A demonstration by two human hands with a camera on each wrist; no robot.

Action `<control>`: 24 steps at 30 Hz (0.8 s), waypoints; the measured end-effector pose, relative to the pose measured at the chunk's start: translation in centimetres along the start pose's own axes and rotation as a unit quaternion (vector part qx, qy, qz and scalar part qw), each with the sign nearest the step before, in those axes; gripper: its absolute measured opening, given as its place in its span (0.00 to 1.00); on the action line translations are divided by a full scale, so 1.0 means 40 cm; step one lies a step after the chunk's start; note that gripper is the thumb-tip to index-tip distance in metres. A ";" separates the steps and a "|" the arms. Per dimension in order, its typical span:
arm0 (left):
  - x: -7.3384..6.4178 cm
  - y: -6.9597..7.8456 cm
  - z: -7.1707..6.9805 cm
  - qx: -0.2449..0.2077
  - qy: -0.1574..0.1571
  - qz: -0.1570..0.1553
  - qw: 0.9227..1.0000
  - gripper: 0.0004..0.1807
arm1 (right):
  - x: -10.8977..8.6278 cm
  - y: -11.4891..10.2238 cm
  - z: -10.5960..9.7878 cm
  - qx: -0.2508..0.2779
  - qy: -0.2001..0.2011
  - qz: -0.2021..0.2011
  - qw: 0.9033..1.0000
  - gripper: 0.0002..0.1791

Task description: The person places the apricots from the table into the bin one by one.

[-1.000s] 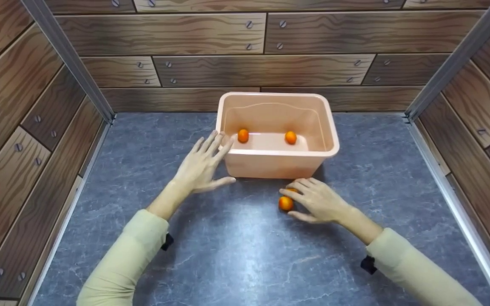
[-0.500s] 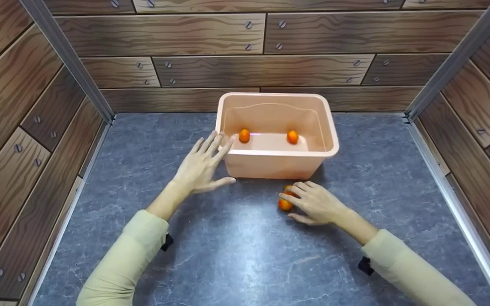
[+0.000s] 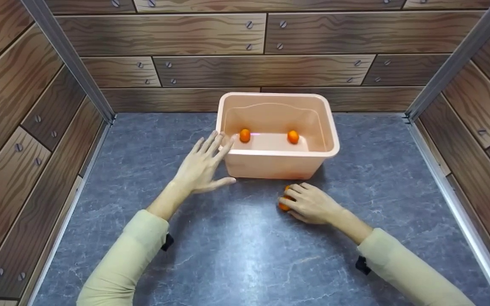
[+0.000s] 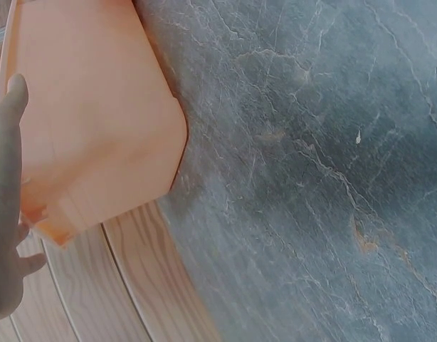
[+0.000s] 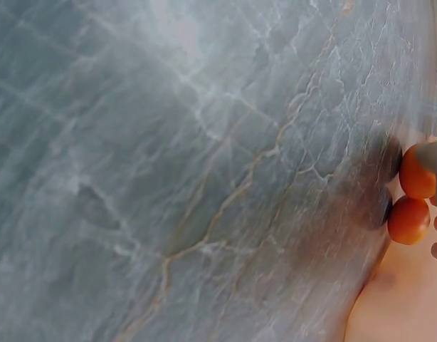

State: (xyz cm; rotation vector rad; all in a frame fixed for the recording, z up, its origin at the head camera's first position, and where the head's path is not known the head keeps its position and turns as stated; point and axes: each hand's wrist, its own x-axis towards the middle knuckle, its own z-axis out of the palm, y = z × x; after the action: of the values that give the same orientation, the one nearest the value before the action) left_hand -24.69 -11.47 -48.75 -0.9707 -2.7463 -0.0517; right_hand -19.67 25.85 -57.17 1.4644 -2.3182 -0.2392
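A peach plastic bin (image 3: 270, 166) stands at the back of the floor, with two small, smooth, round orange fruits, a left one (image 3: 245, 135) and a right one (image 3: 293, 137), lying apart inside. My left hand (image 3: 200, 166) is spread at the bin's left front corner, fingertips over the rim. In front of the bin, my right hand (image 3: 311, 205) curls round two more such fruits, a near one (image 3: 284, 205) and a far one (image 3: 287, 188), largely covered by its fingers. The right wrist view shows this pair side by side, an upper fruit (image 5: 416, 174) and a lower fruit (image 5: 408, 219), against the fingers.
Wood-print panels (image 3: 211, 71) wall the back and both sides, with metal strips (image 3: 453, 204) along the side edges. The grey marbled surface (image 3: 228, 255) extends in front of the bin and to either side.
My right hand has drawn its fingers and thumb in closer round the two fruits on the surface. The fruits inside the bin have shifted slightly right. My left hand has stayed put.
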 end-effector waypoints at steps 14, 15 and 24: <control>0.000 0.000 0.000 0.005 -0.003 0.000 1.000 0.61 | 0.012 -0.002 0.003 -0.006 0.055 -0.021 0.998 0.21; 0.001 -0.001 0.000 0.004 -0.003 0.000 1.000 0.61 | 0.013 -0.001 -0.002 -0.006 0.059 -0.021 0.998 0.21; 0.001 -0.001 0.001 0.003 -0.002 0.001 1.000 0.61 | 0.031 0.017 -0.062 -0.004 0.066 -0.013 0.998 0.25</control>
State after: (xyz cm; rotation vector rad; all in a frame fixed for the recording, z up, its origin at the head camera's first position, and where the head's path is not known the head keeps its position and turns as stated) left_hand -24.75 -11.47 -48.79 -0.9737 -2.7468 -0.0408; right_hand -19.68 25.19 -54.39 1.4608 -2.1918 -0.1544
